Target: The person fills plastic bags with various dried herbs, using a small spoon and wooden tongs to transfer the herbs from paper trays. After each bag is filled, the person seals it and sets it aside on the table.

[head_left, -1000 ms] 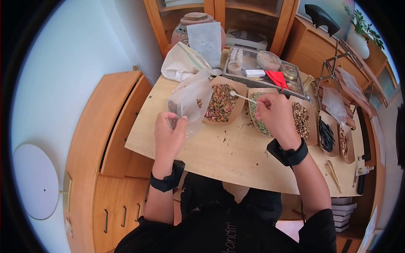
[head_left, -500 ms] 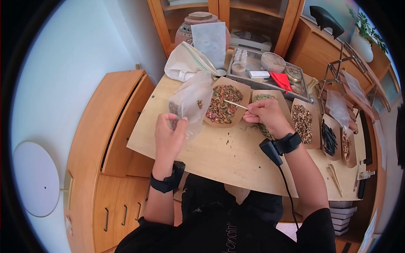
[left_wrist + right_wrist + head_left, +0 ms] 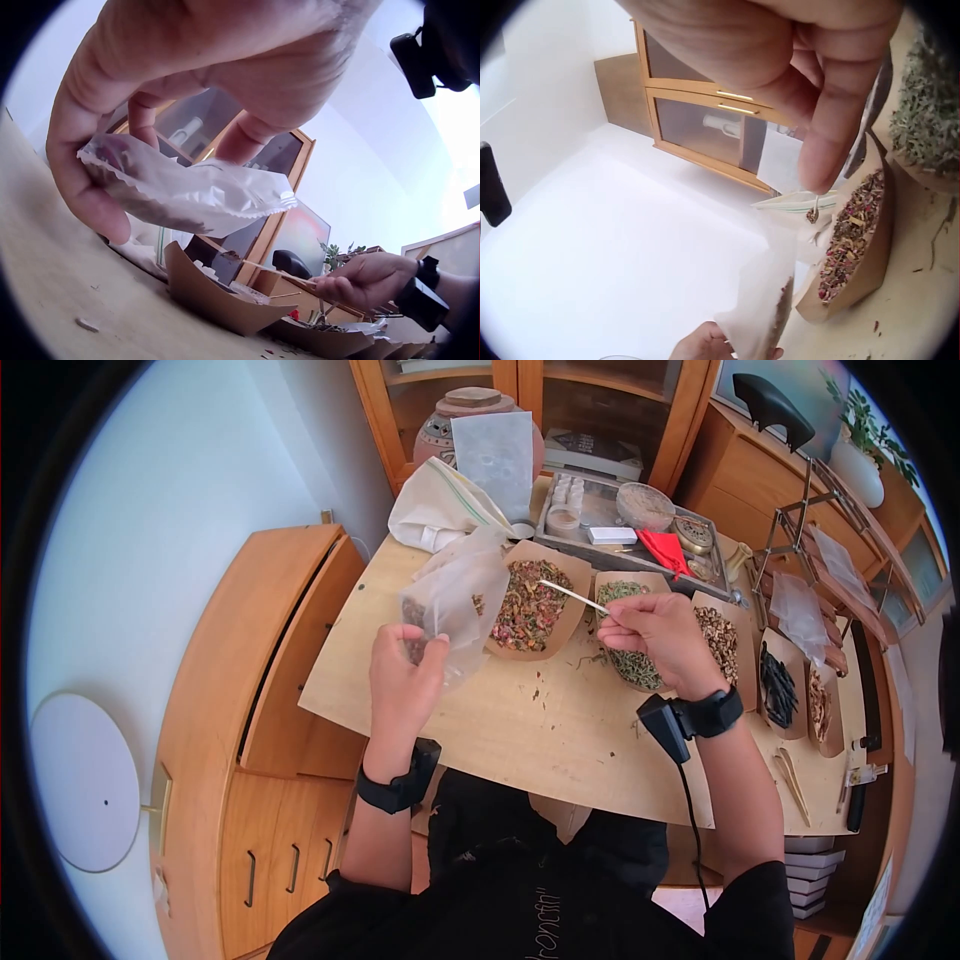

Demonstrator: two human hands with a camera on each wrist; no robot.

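My left hand holds a translucent pouch by its lower end, thumb and fingers on either side. Dark dried bits show inside the pouch. My right hand pinches the end of a thin white long-handled spoon. The spoon's tip overlaps the colourful dried petal and herb mix in a brown paper tray. In the right wrist view, a small clump sits at the spoon's tip. Below the right hand is a second tray of dried green herb.
To the right stand paper trays of brown chopped pieces, black sticks and pale slices. Tweezers lie at the front right. Behind are a grey tray, a white cloth bag and a patterned jar. Crumbs dot the tabletop.
The right hand dipped left with the spoon into the petal mix, then drew slightly back to the right, the spoon's tip shifting away from me. The left hand and pouch stayed nearly still.
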